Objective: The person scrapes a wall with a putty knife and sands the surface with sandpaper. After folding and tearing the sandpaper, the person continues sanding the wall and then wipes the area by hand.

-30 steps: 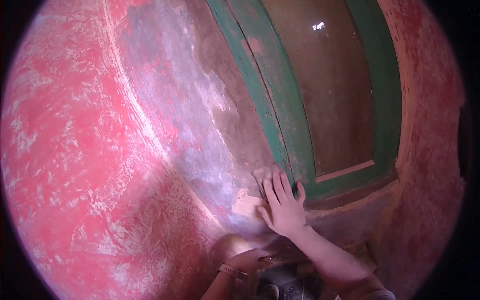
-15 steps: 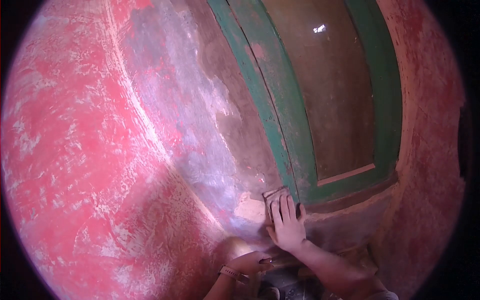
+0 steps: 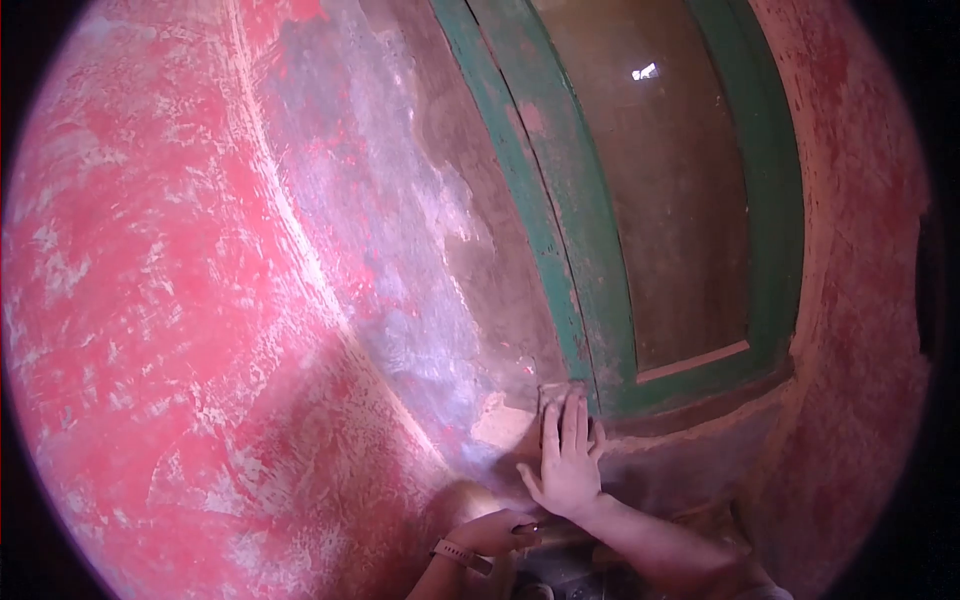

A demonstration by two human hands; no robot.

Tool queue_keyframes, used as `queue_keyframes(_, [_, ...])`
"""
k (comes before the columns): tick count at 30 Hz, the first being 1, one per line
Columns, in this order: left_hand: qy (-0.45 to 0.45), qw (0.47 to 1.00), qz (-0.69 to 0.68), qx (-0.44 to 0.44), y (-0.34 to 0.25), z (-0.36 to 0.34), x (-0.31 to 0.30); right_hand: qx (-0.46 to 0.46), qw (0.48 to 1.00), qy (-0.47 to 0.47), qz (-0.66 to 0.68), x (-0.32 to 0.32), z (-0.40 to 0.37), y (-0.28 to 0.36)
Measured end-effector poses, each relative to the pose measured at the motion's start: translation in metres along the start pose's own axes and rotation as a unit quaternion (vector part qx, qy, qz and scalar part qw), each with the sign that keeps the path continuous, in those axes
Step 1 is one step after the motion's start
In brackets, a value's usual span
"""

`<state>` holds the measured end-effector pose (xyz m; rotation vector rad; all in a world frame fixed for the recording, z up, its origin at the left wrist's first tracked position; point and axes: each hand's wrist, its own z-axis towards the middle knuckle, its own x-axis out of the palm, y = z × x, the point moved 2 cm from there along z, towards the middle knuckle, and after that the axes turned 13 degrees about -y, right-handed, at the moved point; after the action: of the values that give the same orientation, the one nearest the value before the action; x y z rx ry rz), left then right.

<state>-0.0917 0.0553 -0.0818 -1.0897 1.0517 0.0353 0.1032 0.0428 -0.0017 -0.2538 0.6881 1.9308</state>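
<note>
My right hand (image 3: 571, 468) lies with its fingers stretched over a small flat pad (image 3: 549, 398), pressing it against the wall beside the lower corner of the green frame (image 3: 590, 330). The pad's upper and left edges show past the fingers. My left hand (image 3: 497, 532), with a band (image 3: 463, 556) on its wrist, is lower and to the left. Its fingers are curled round a small dark object (image 3: 526, 528) that I cannot make out. Near the pad is a pale patch (image 3: 503, 422) on the wall.
A red wall (image 3: 180, 330) with whitish scuffs fills the left side. Grey and brown plaster (image 3: 400, 260) borders the green frame, which holds a glossy brown panel (image 3: 670, 200). More red wall (image 3: 870, 250) stands at the right. Dark items at the bottom are unclear.
My right hand and the pad have shifted slightly down, and the hand is more upright with its thumb spread out. The view has moved a little. My left hand keeps its curled pose.
</note>
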Motion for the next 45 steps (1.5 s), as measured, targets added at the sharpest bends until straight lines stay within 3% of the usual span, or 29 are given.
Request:
queue_keyframes(2, [0.07, 0.995, 0.042, -0.055, -0.016, -0.001, -0.011, -0.044, 0.998, -0.012, -0.036, -0.018, 0.031, 0.004])
queue_keyframes(5, [0.065, 0.992, 0.042, -0.1, -0.045, -0.001, -0.017, -0.086, 0.993, -0.048, -0.058, -0.024, 0.04, -0.005])
queue_keyframes(8, [0.089, 0.989, 0.059, -0.098, -0.031, 0.002, -0.011, -0.097, 0.992, 0.015, -0.08, 0.011, -0.007, -0.025])
queue_keyframes(10, [0.015, 0.999, 0.01, -0.027, 0.009, -0.001, 0.008, -0.082, 0.996, 0.008, -0.035, 0.004, -0.006, -0.013])
queue_keyframes(13, [0.041, 0.997, 0.035, -0.046, -0.016, 0.005, -0.006, -0.123, 0.992, -0.011, -0.036, -0.014, 0.023, -0.007])
queue_keyframes(14, [0.075, 0.993, 0.058, -0.077, -0.032, 0.004, -0.011, -0.129, 0.989, -0.046, -0.056, -0.016, 0.029, -0.012])
queue_keyframes(17, [0.066, 0.993, 0.044, -0.083, -0.049, 0.002, -0.013, -0.132, 0.978, -0.131, -0.096, -0.012, 0.032, -0.025])
queue_keyframes(24, [0.058, 0.996, 0.047, -0.057, -0.019, 0.001, -0.002, -0.126, 0.992, -0.008, -0.014, -0.007, 0.01, 0.0])
queue_keyframes(27, [0.094, 0.99, 0.043, -0.097, -0.026, 0.0, -0.007, -0.065, 0.997, -0.03, -0.03, -0.024, 0.031, -0.008])
queue_keyframes(30, [0.084, 0.99, 0.043, -0.102, -0.045, 0.0, -0.013, -0.063, 0.994, -0.073, -0.053, -0.025, 0.032, -0.013])
queue_keyframes(33, [0.083, 0.993, 0.042, -0.078, -0.036, 0.001, -0.007, -0.132, 0.991, 0.019, -0.02, -0.014, 0.01, -0.01])
queue_keyframes(36, [0.089, 0.992, 0.045, -0.078, -0.052, 0.005, -0.012, -0.164, 0.986, 0.008, -0.019, -0.011, 0.012, -0.01])
queue_keyframes(39, [0.075, 0.992, 0.032, -0.093, -0.064, 0.004, -0.013, -0.12, 0.989, -0.069, -0.06, -0.016, 0.031, -0.011])
queue_keyframes(42, [0.09, 0.989, 0.049, -0.103, -0.055, 0.003, -0.009, -0.064, 0.994, -0.078, -0.032, -0.005, 0.019, -0.008])
queue_keyframes(45, [0.088, 0.993, 0.03, -0.071, -0.014, 0.001, 0.005, -0.138, 0.989, 0.048, -0.01, -0.006, 0.001, -0.002])
